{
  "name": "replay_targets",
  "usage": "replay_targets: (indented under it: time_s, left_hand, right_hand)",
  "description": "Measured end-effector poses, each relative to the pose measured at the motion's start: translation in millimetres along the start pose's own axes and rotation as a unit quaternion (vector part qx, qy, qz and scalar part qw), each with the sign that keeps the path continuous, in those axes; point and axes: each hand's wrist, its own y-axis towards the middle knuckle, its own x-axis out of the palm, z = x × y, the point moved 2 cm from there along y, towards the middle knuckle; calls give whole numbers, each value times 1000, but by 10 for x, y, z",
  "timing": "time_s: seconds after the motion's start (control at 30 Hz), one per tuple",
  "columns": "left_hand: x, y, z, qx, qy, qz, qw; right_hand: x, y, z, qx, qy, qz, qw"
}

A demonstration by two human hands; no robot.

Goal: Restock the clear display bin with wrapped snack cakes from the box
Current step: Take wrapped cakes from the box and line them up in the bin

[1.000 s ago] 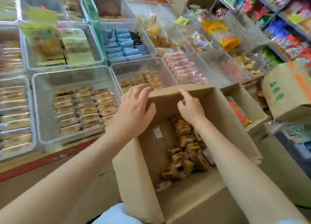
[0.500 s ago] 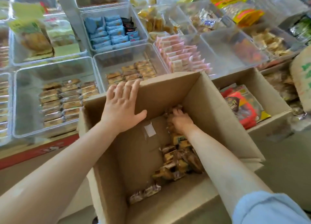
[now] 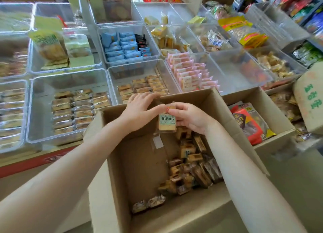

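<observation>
Your right hand (image 3: 189, 118) is pinching a wrapped snack cake (image 3: 167, 121) at frame centre; your left hand (image 3: 139, 110), fingers loosely curved, is touching it, hiding the box (image 3: 122, 162) rim.

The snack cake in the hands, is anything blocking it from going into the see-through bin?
Only the box's far wall stands between them. The snack cake, held by the right hand with the left hand touching it, is already raised near that edge; the clear bin beyond is open-topped.
</observation>
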Motion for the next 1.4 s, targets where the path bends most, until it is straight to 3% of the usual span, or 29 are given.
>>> replay_targets:
  time_s: [0.1, 0.3, 0.37, 0.47, 0.63, 0.7, 0.77, 1.0, 1.2, 1.3, 1.4]
  left_hand:
    - [-269, -226, -5, -11, -264, 40, 964]
    - [-875, -650, -636, -60, -423, 184, 885]
    - [-1063, -726, -998, -65, -408, 223, 883]
    - [-1223, -815, -1622, -92, -357, 221, 903]
    - [-1273, -869, -2916, -236, -43, 199, 950]
    - [-1218, -887, -3331, -254, 96, 145, 951]
    - [-1138, -893, -3595, -249, 166, 92, 950]
    - [-1075, -874, -3721, -232, 153, 86, 957]
    - [-1061, -868, -3737, -223, 139, 112, 958]
    - [-1063, -872, -3732, -227, 133, 106, 959]
    - [-1057, -870, -3730, -222, 130, 118, 959]
  right_hand:
    - [262, -58, -388, -58, 83, 22, 995]
    - [1233, 357, -967, -116, 11, 31, 993]
    - [1580, 599, -1024, -120, -58, 54, 990]
    - [2023, 992, -1066, -121, -107, 100, 982]
    - [2338, 1750, -1107, -122, -204, 213, 948]
    - [2366, 2057, -1128, -118, -278, 249, 920]
    - [2377, 2377, -1132, -112, -370, 264, 883]
    - [2451, 3330, -890, -84, -584, 228, 775]
    - [2565, 3739, -619, -85, -757, 183, 622]
    - [2648, 3853, -550, -68, -788, 147, 594]
    - [2639, 3945, -489, -34, -773, 119, 622]
